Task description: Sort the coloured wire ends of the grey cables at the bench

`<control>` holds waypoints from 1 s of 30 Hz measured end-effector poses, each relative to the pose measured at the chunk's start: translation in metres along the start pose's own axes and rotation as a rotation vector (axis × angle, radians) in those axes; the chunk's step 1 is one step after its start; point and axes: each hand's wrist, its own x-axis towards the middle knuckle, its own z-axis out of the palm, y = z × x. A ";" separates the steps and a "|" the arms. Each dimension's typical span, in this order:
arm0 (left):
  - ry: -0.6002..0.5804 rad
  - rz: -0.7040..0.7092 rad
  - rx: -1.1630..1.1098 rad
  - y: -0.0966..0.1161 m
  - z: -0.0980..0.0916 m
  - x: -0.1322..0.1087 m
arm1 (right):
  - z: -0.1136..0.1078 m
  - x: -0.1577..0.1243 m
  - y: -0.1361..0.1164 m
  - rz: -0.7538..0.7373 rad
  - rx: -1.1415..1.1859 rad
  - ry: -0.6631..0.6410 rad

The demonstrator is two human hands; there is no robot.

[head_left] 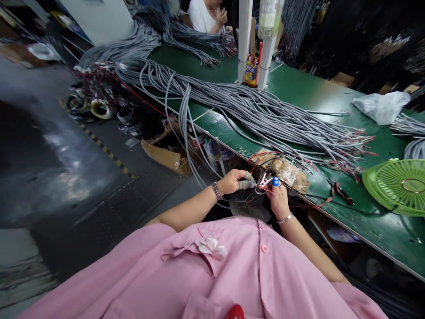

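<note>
My left hand (235,181), with grey covers on its fingertips, pinches the end of a grey cable by the table's front edge. Thin red and white wires (264,188) fan out from it toward my right hand (278,197). A blue cover sits on a right fingertip, and the right fingers are closed around the wires. Just behind both hands, a worn, taped block (282,170) lies at the edge of the green table (299,88). A long bundle of grey cables (232,104) stretches across the table, its stripped red and white ends at the right.
A green fan (407,186) and pliers (340,191) lie to the right. Behind stand white posts (245,40) and a plastic bag (381,106). Across the table sits a person (202,17). A torn cardboard box (164,157) is below the table's edge.
</note>
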 end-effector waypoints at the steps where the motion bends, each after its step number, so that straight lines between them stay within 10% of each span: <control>1: -0.009 0.005 0.005 0.000 0.000 0.002 | 0.001 0.002 0.002 0.020 0.084 0.019; 9: -0.085 0.017 0.023 0.000 -0.002 0.011 | 0.015 0.010 -0.001 0.244 0.568 0.039; 30: -0.158 -0.034 0.075 -0.008 0.003 0.010 | 0.026 0.005 -0.007 0.236 0.616 0.068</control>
